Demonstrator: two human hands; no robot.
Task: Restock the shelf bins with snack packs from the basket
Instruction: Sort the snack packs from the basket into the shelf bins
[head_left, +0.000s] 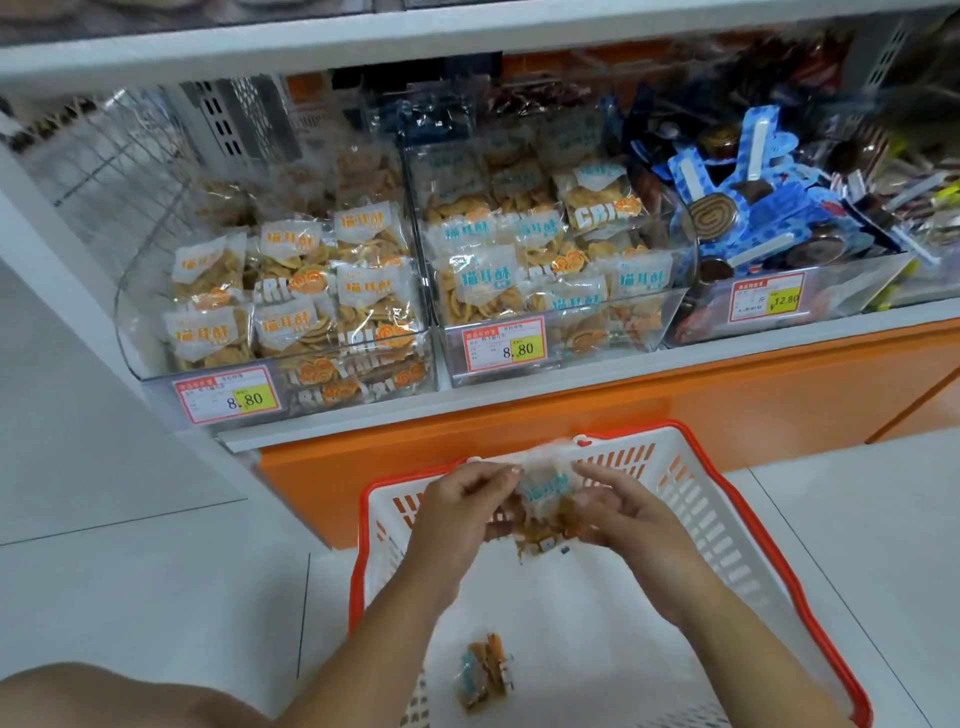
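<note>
Over the white basket with a red rim (748, 525), my left hand (457, 509) and my right hand (618, 514) both grip a clear snack pack with blue lettering (545, 499), held between them. Another small snack pack (483, 670) lies on the basket floor near its front. On the shelf above stand clear bins: the left bin (156, 358) holds orange-labelled packs, the middle bin (457, 358) holds blue-labelled packs of the same snack.
A third bin (831, 296) at the right holds blue-wrapped roll snacks. Yellow price tags (249, 400) sit on the bin fronts. An orange base panel (727, 395) runs under the shelf. White floor tiles surround the basket; a knee (104, 696) shows at bottom left.
</note>
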